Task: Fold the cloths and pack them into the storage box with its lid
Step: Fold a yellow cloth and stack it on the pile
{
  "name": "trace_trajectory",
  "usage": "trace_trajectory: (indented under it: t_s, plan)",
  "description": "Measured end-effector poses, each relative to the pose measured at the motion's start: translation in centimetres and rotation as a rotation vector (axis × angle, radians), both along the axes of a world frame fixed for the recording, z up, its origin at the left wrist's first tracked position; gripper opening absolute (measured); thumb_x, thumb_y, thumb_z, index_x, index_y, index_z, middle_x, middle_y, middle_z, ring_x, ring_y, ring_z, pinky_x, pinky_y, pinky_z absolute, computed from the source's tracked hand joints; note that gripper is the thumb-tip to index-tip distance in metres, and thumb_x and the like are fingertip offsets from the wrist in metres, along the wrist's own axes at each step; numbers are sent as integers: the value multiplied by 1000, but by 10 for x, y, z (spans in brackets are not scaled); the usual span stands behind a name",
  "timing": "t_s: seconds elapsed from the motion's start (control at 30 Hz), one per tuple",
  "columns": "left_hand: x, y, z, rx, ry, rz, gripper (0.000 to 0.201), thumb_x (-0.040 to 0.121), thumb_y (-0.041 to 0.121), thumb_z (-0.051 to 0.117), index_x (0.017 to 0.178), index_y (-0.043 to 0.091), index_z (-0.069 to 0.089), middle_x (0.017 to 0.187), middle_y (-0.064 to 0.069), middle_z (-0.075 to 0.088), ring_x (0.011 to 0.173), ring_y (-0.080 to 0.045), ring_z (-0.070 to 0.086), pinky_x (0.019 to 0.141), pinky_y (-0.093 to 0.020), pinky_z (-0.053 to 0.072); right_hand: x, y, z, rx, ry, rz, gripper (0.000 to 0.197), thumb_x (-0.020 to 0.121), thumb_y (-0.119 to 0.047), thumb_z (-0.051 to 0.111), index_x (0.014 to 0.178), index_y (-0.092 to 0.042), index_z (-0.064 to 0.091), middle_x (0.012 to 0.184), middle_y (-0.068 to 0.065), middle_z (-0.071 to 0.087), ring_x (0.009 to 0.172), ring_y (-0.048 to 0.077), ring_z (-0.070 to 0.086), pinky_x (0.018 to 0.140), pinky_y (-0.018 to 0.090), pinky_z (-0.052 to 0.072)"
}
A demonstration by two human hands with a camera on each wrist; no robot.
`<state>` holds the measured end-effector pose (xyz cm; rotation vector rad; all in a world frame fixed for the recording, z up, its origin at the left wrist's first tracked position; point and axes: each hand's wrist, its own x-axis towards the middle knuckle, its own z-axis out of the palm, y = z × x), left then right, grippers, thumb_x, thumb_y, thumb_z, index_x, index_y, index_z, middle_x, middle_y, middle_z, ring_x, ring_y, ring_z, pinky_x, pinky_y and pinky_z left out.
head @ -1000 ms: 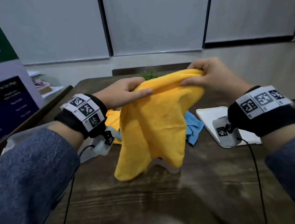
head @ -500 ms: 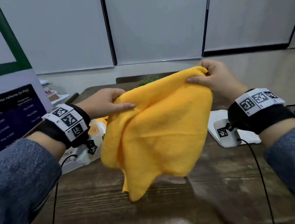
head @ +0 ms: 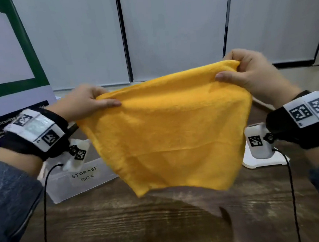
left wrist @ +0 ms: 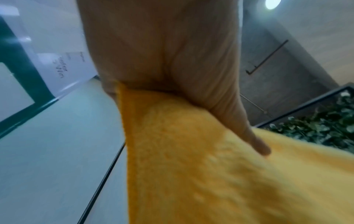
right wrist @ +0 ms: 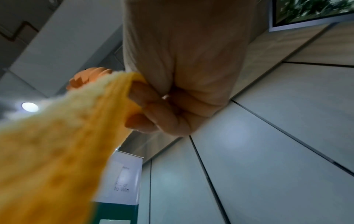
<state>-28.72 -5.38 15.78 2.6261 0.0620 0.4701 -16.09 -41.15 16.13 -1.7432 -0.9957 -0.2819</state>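
storage box (head: 82, 177) (contents hidden) — behind yellow cloth (head: 171, 135)

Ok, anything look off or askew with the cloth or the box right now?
Nothing damaged or spilled. The yellow cloth hangs spread in the air between the left hand and right hand, but tilted: the right corner sits higher. The storage box stands on the table behind it.
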Motion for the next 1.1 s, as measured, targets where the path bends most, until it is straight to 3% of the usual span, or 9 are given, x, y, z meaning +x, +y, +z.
trace_trajectory:
  t_s: [0.07, 0.17, 0.27, 0.3, 0.43, 0.6, 0.77, 0.97, 1.1]
  plan:
    - [-8, 7, 10, -11, -20, 4, 84, 31, 95, 57, 83, 30, 69, 80, 11, 67, 73, -4, 62, 64, -23, 49, 1, -6, 3, 29, 6, -21, 50, 56, -63, 80, 71, -23, 53, 69, 2, 49, 65, 16, 48, 55, 30, 42]
    - [-2, 21, 2, 25, 53, 39, 43, 60, 62, 79, 81, 26, 68, 80, 4, 66, 76, -15, 61, 67, -30, 46, 24, -7, -21, -36, 52, -122, 49, 63, -57, 78, 74, -15, 55, 71, 8, 50, 68, 20, 49, 62, 38, 41]
    - [27, 37, -39, 30, 152, 23, 17, 74, 36, 76, 83, 26, 68, 84, 2, 67, 77, -12, 60, 67, -23, 47, 60, -1, -75, -175, 210, -168, 27, 72, -40, 78, 78, -19, 61, 70, 3, 57, 67, 21, 56, 60, 47, 49]
    - [39, 41, -58, 26, 175, 20, 13, 77, 33, 75, 84, 24, 68, 84, 2, 67, 76, -10, 59, 64, -19, 45, 72, 2, -93, -272, 216, -222, 28, 76, -38, 77, 83, -15, 62, 72, 5, 58, 68, 20, 57, 61, 43, 51]
    - [91, 52, -136, 88, 192, 110, 13, 88, 33, 68, 86, 20, 64, 84, 2, 62, 83, -19, 59, 61, -26, 40, 110, 25, -158, -467, 259, -294, 36, 80, -35, 76, 82, -4, 59, 72, 10, 54, 68, 20, 52, 57, 31, 39]
    - [135, 49, -193, -5, 276, 215, 15, 88, 35, 65, 84, 22, 61, 82, -2, 60, 74, -20, 62, 65, -38, 58, 150, 52, -201, -624, 321, -299, 36, 84, -36, 73, 73, -13, 48, 66, 7, 50, 59, 22, 53, 56, 32, 40]
    - [159, 52, -205, -40, 182, 261, 14, 83, 30, 73, 84, 19, 64, 82, 2, 60, 75, -16, 57, 64, -31, 52, 171, 64, -222, -606, 406, -298, 29, 88, -31, 70, 77, -15, 49, 72, 15, 65, 64, 22, 71, 63, 44, 57]
    - [161, 60, -202, 2, 187, 200, 9, 87, 27, 69, 85, 19, 64, 84, 2, 61, 80, -16, 58, 65, -27, 48, 177, 58, -236, -475, 470, -327, 33, 89, -27, 69, 69, -17, 43, 74, 10, 59, 76, 23, 72, 75, 47, 59]
    - [148, 55, -185, -52, -64, 218, 6, 89, 22, 66, 89, 17, 63, 85, 2, 60, 82, -15, 55, 73, -28, 44, 172, 46, -218, -364, 360, -408, 33, 88, -30, 69, 77, -7, 50, 80, 22, 58, 83, 35, 65, 75, 48, 57]
